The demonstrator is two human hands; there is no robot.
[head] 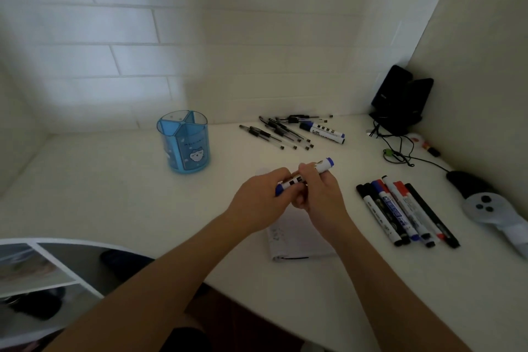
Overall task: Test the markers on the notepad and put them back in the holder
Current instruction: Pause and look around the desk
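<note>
Both hands grip one blue marker (304,176) above the notepad (297,240): left hand (261,197) closed on one end, right hand (320,194) on the other. Holder (184,141) looks empty; row of markers (405,210) waits right. Task looks early.

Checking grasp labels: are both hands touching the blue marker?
Touching. The head view shows the left hand wrapped around one end of the blue marker and the right hand gripping its middle.
</note>
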